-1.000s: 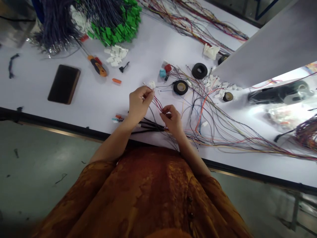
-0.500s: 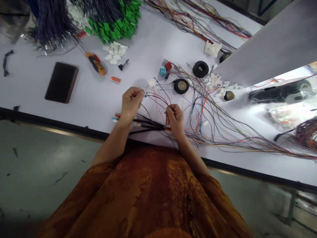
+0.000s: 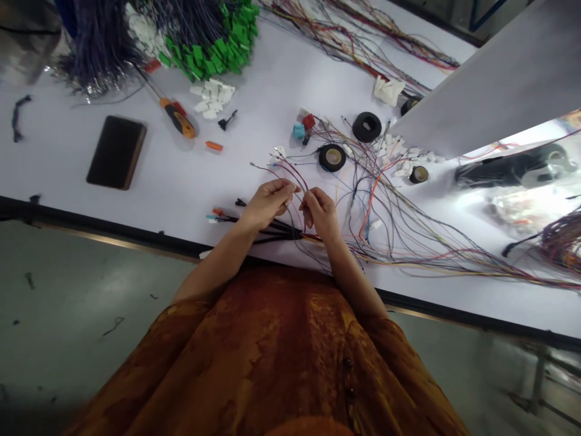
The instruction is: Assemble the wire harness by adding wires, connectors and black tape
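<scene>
My right hand [image 3: 320,212] is closed in a pinch on a few dark red wires [image 3: 294,172], whose terminal ends stick out toward the upper left. Beside it, almost touching, my left hand [image 3: 273,201] pinches at a thin wire [image 3: 265,169] from the same group; the exact grip is partly hidden by the fingers. Below both hands lies a wire harness with black-sleeved branches [image 3: 276,229]. Orange and light blue connectors [image 3: 216,212] end some branches on the left. A white connector [image 3: 278,152] lies just past the wire tips.
Black tape rolls [image 3: 332,157] lie among loose wires at the right. Red and blue connectors [image 3: 303,126] sit behind. To the left are a screwdriver [image 3: 179,118], a dark phone-like slab [image 3: 117,152] and green connectors [image 3: 213,57]. A white panel [image 3: 490,85] rises at the right.
My left hand has moved right and slightly toward me, from the wires' terminal ends to beside my right hand. The wire tips now stick out free. My right hand has barely moved.
</scene>
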`<control>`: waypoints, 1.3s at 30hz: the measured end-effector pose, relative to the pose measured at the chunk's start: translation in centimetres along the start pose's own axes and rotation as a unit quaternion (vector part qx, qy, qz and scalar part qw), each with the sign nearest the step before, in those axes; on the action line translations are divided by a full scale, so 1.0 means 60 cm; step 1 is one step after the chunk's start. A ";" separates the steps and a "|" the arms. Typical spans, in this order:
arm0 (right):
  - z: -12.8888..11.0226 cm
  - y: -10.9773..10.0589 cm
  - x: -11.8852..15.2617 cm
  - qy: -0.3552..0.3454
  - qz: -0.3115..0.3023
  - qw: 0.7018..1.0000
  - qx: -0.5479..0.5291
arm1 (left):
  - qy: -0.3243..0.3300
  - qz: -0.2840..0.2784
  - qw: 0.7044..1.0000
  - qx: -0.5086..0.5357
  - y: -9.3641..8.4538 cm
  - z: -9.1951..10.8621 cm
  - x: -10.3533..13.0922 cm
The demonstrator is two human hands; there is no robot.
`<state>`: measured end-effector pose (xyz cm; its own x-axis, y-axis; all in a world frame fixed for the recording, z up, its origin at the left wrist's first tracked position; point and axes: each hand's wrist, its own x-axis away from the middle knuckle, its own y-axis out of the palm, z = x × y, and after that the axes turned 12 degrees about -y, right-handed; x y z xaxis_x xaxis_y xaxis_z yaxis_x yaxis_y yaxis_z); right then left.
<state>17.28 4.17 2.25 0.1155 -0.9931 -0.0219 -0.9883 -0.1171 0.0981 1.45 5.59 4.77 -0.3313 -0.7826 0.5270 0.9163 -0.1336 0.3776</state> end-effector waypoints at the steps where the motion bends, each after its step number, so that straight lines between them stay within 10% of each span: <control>1: 0.001 -0.005 -0.001 0.010 -0.012 1.000 -0.025 | 0.014 0.009 1.000 -0.001 0.001 -0.001 -0.002; 8: -0.001 -0.045 -0.003 0.067 -0.212 0.975 -0.004 | 0.043 0.046 0.998 0.030 -0.018 -0.013 0.002; 28: 0.030 -0.025 0.033 0.083 -0.010 0.981 0.174 | 0.064 0.195 0.969 0.140 -0.064 -0.037 0.015; 32: -0.001 -0.018 0.023 -0.063 0.035 0.945 0.320 | 0.094 0.166 0.979 0.069 -0.076 -0.029 0.021; 39: -0.042 0.070 -0.048 -0.157 -0.152 0.931 0.293 | 0.077 0.095 0.989 0.081 -0.075 -0.007 0.031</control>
<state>13.05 6.51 5.23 0.4545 -0.8523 -0.2589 -0.8099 -0.2745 -0.5183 -3.17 4.48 3.73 -0.1076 -0.8691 0.4829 0.9060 0.1142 0.4075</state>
